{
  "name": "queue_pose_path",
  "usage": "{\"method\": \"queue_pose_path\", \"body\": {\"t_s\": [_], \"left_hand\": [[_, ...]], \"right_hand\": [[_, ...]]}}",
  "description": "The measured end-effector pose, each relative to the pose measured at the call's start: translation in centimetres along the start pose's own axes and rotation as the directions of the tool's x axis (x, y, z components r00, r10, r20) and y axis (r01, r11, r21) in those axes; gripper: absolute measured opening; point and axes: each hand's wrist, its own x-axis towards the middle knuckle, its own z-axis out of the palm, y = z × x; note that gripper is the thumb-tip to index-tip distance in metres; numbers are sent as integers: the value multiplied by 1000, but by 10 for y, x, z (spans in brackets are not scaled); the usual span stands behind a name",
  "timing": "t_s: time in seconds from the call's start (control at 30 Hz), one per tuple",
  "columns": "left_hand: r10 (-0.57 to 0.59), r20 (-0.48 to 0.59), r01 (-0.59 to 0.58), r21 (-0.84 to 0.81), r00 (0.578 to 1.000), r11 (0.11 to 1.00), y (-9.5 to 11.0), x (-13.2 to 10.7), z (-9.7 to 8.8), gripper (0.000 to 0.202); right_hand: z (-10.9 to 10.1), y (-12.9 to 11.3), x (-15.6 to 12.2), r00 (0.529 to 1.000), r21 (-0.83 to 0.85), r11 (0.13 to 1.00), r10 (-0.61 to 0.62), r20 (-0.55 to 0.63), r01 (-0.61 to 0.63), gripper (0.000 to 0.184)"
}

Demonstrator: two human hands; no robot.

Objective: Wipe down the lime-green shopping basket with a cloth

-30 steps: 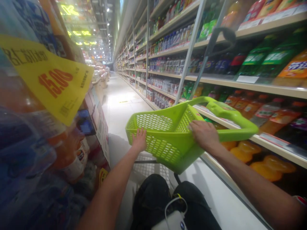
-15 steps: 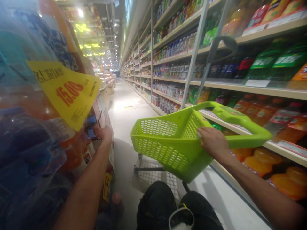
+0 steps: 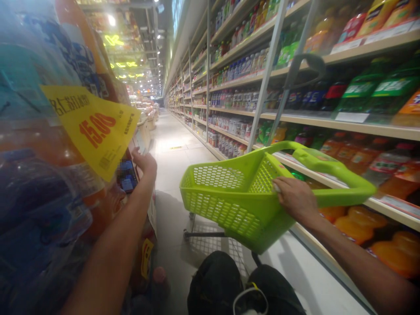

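A lime green plastic shopping basket (image 3: 226, 205) hangs tilted in the middle of the aisle. My right hand (image 3: 295, 199) grips its near rim where the big green handle (image 3: 331, 175) joins. My left hand (image 3: 144, 164) is stretched out to the left, at the stacked drinks display, its fingers curled against the packs beside a small dark blue tag (image 3: 126, 175). What those fingers hold, if anything, is hidden. A yellow price sign (image 3: 95, 131) reading 15.00 hangs just left of that hand.
Long shelves of bottled drinks (image 3: 328, 100) run along the right side. Shrink-wrapped bottle packs (image 3: 39, 197) fill the left. A wire trolley frame (image 3: 203, 232) stands on the floor under the basket. The pale aisle floor (image 3: 173, 148) runs far ahead. My dark-trousered knees (image 3: 216, 280) are at the bottom.
My left hand let go of the basket's front rim and swung left to the drinks display, then rose a little. The right hand keeps hold of the basket.
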Motion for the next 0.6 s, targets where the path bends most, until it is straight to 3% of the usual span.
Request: {"method": "queue_pose_path", "body": {"t_s": [0.03, 0.1, 0.17, 0.23, 0.37, 0.47, 0.53, 0.6], "left_hand": [[-77, -61, 75, -25, 995, 997, 15, -4, 3, 46], [-110, -119, 90, -162, 987, 983, 45, -20, 11, 50], [-9, -125, -27, -286, 992, 958, 69, -44, 21, 55], [58, -90, -86, -337, 994, 938, 80, -68, 31, 61], [20, 6, -17, -336, 1000, 942, 71, -101, 51, 64], [22, 132, 8, -219, 991, 976, 61, -120, 64, 64], [68, 272, -40, -107, 960, 993, 61, -135, 74, 62], [136, 457, -141, -23, 879, 990, 65, -152, 84, 63]], "right_hand": [[0, 0, 0, 1000, -2, 1000, -2, -2, 2, 32], [0, 1, -1, 1000, 0, 1000, -9, -10, 9, 31], [0, 3, -1, 1000, 8, 1000, -19, -24, 20, 31], [1, 5, -2, 998, 9, 999, -30, -48, 31, 31], [3, 10, -4, 994, 3, 999, -48, -95, 49, 30], [5, 15, -6, 992, 25, 997, -64, -112, 67, 28], [5, 19, -8, 989, 42, 995, -88, -116, 94, 29], [5, 25, -11, 985, 41, 991, -118, -123, 124, 30]]}}
